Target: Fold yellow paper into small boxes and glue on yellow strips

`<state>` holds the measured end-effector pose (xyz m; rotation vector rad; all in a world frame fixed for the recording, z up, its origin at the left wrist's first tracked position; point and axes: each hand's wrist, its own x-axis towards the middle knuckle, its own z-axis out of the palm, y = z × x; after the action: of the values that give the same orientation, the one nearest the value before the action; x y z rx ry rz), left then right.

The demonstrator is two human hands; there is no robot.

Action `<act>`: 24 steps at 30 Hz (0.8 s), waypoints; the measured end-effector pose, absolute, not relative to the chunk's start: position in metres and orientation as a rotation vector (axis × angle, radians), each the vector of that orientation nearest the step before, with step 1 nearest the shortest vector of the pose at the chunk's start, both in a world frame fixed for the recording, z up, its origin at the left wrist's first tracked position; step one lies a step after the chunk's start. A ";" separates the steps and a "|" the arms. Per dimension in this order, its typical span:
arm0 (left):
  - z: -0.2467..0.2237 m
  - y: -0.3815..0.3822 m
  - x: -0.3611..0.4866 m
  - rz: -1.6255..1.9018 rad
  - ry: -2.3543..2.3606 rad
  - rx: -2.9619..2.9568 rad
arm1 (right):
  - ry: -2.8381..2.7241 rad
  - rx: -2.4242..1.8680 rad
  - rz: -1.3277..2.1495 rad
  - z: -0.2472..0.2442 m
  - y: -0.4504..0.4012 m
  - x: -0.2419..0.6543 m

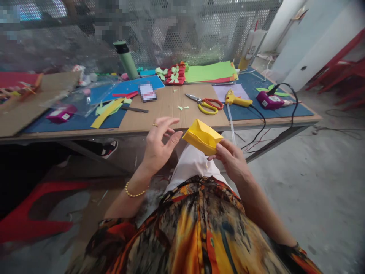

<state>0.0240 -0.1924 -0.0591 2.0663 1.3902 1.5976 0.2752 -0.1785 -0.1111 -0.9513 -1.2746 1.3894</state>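
A folded yellow paper pouch [202, 136] is pinched at its lower right corner by my right hand [232, 158], in front of the table's near edge. Its flap points up and away from me. Just left of the pouch, my left hand [161, 142] is raised with fingers and thumb apart, holding nothing; its thumb tip comes close to the paper's left corner. On the cardboard sheet [168, 110] beyond lie scissors [207, 104] with red and yellow handles and small pale green paper scraps [182, 108].
A yellow glue gun [238, 99] with its cord sits right of the scissors, near a purple box-shaped device [269, 101]. Green paper sheets [211, 72] and a green bottle [126, 61] stand at the back. Yellow strips [107, 114] lie left. A red stool [37, 213] is below left.
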 end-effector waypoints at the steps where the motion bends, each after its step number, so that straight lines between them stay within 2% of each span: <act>1: -0.059 -0.190 0.020 1.485 1.325 1.889 | -1.304 -0.957 1.387 -0.109 -0.179 0.277; 4: -0.062 -0.185 0.021 1.177 1.120 1.438 | -1.418 -0.954 1.402 -0.103 -0.183 0.280; 9: -0.070 -0.188 0.038 0.922 0.993 1.058 | -1.601 -0.998 1.350 -0.103 -0.184 0.285; 17: -0.073 -0.179 0.045 0.783 1.004 0.826 | -1.778 -1.051 1.209 -0.096 -0.184 0.294; 24: -0.054 -0.165 0.049 0.657 0.989 0.973 | -1.791 -1.021 1.171 -0.089 -0.185 0.299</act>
<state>0.0493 -0.1649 -0.0540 0.9725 0.9889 0.6569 0.2989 -0.1848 -0.0889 -1.0213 -1.7914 1.1708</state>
